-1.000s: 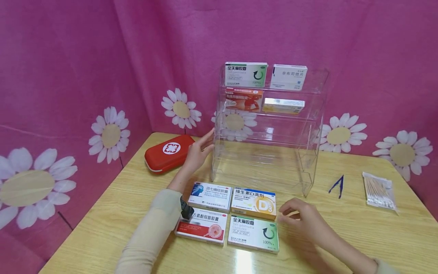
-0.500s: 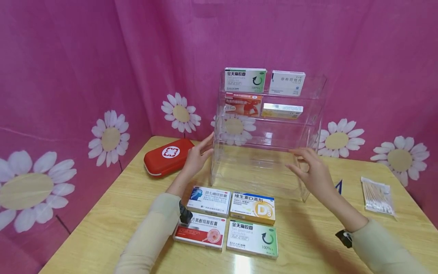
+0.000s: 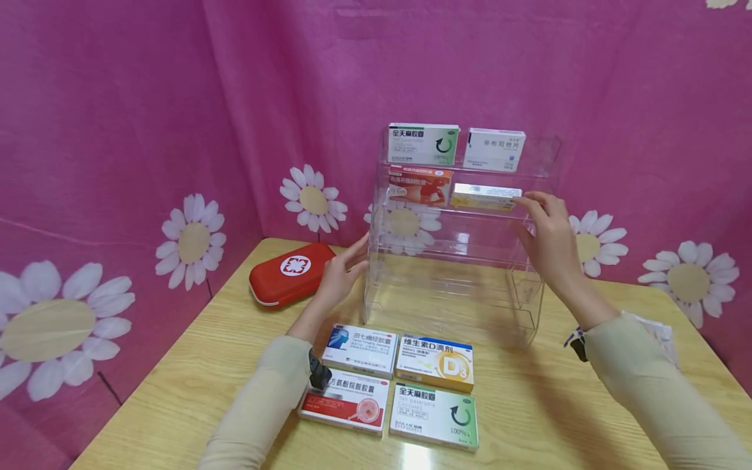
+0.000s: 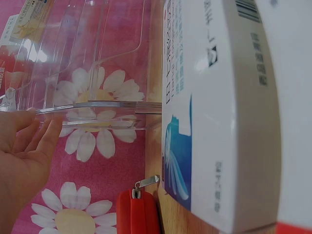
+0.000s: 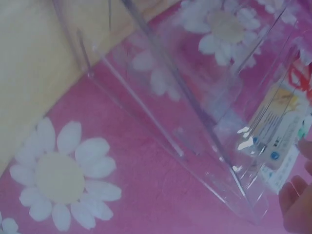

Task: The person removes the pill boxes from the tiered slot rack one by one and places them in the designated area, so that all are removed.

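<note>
My left hand (image 3: 339, 277) rests its fingers against the left side of a clear tiered display rack (image 3: 452, 258), also seen in the left wrist view. My right hand (image 3: 549, 238) is raised at the rack's right side, its fingertips right at the right end of a white-and-yellow medicine box (image 3: 486, 196) lying tilted in the second tier. Thumb and fingers stand apart. Beside that box is an orange-red medicine box (image 3: 419, 186). In the top tier stand a green-and-white medicine box (image 3: 423, 143) and a white medicine box (image 3: 495, 150).
Flat before the rack lie a blue-white box (image 3: 361, 349), a vitamin D box (image 3: 435, 361), a red-white box (image 3: 346, 401) and another green-white box (image 3: 433, 416). A red zippered case (image 3: 290, 274) sits left. A cotton swab pack (image 3: 655, 329) is partly behind the right sleeve.
My right hand has risen from beside the flat boxes, past the rack's lower tiers, to the second-tier box. The left hand stays at the rack's side.
</note>
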Available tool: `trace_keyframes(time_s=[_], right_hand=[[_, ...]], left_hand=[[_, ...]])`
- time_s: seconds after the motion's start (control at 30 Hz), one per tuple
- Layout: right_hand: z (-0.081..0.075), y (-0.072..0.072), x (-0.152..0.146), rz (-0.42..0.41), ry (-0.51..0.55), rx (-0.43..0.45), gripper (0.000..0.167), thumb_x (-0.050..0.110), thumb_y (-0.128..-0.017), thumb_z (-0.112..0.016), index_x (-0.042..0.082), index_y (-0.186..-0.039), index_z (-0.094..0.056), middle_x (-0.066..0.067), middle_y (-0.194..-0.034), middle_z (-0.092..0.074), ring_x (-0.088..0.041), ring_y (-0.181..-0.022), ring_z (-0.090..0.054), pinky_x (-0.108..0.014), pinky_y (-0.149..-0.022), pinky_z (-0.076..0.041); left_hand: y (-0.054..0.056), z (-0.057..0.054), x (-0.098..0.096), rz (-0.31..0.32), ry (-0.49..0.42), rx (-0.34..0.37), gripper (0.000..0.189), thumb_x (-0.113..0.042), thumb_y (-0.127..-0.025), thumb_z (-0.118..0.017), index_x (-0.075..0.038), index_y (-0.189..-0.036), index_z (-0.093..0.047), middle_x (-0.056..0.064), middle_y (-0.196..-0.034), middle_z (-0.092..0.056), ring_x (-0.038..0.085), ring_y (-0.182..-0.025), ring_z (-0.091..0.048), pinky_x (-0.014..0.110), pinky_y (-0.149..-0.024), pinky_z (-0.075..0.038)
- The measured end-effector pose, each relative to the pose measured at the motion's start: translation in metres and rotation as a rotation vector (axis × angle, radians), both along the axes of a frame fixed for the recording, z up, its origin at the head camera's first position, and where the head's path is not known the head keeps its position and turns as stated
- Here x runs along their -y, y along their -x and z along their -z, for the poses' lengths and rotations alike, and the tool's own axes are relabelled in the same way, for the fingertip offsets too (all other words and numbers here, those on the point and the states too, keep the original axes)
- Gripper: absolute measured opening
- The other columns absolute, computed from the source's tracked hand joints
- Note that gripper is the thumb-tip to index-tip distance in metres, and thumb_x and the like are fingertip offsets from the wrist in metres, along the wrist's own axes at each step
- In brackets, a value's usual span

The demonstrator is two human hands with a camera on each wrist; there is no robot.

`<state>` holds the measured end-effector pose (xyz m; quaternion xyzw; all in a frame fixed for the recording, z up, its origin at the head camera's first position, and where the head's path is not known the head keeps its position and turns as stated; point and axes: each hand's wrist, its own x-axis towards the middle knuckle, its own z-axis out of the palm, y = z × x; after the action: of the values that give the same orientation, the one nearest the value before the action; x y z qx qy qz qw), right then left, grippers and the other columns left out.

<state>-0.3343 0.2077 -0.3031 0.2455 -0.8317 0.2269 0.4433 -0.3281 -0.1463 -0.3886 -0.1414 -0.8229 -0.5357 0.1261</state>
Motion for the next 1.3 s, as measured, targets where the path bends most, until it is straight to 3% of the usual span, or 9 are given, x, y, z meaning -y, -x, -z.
trace_keyframes(time_s=[0.37, 0.57, 0.8, 1.07, 1.3], right_hand=[[-0.011, 0.027, 0.000, 0.074, -0.071, 0.043, 0.030, -0.007, -0.082, -0.071, -0.003, -0.110, -0.065, -0.028, -0.117, -0.060, -0.045, -0.111, -0.054, -0.058, -0.093, -0.045], [-0.015, 0.036, 0.004, 0.098, -0.035, 0.074, 0.025, -0.005, -0.084, -0.070, -0.003, -0.108, -0.063, -0.027, -0.113, -0.060, -0.044, -0.105, -0.054, -0.058, -0.094, -0.042], [-0.012, 0.052, 0.008, 0.117, 0.030, 0.036, 0.019, -0.009, -0.085, -0.066, -0.004, -0.103, -0.063, -0.026, -0.107, -0.060, -0.044, -0.097, -0.057, -0.056, -0.089, -0.043], [-0.009, 0.054, 0.008, 0.095, 0.063, 0.019, 0.017, -0.010, -0.086, -0.065, -0.005, -0.102, -0.062, -0.026, -0.106, -0.059, -0.044, -0.093, -0.057, -0.057, -0.090, -0.043], [-0.011, 0.052, 0.007, 0.027, 0.140, 0.007, 0.017, -0.009, -0.088, -0.063, -0.008, -0.104, -0.062, -0.029, -0.110, -0.056, -0.045, -0.100, -0.057, -0.055, -0.091, -0.047]], left_hand=[[-0.001, 0.001, 0.000, 0.011, -0.013, -0.005, 0.060, -0.003, -0.094, -0.060, -0.024, -0.148, -0.043, 0.013, -0.140, -0.058, 0.028, -0.127, -0.059, 0.038, -0.105, -0.050], [-0.002, -0.001, 0.001, 0.009, -0.007, 0.007, 0.061, -0.003, -0.095, -0.059, -0.026, -0.149, -0.043, 0.012, -0.142, -0.057, 0.028, -0.128, -0.058, 0.038, -0.105, -0.050], [-0.001, 0.001, 0.001, 0.008, -0.004, -0.002, 0.061, -0.002, -0.094, -0.060, -0.023, -0.149, -0.043, 0.013, -0.141, -0.058, 0.029, -0.127, -0.059, 0.040, -0.104, -0.050], [-0.001, 0.003, 0.001, 0.018, -0.022, -0.015, 0.060, -0.002, -0.094, -0.060, -0.022, -0.148, -0.044, 0.014, -0.139, -0.059, 0.030, -0.126, -0.060, 0.040, -0.103, -0.050], [0.000, 0.004, 0.002, 0.014, 0.000, -0.005, 0.060, -0.005, -0.095, -0.059, -0.024, -0.149, -0.042, 0.012, -0.141, -0.057, 0.028, -0.128, -0.058, 0.039, -0.104, -0.050]])
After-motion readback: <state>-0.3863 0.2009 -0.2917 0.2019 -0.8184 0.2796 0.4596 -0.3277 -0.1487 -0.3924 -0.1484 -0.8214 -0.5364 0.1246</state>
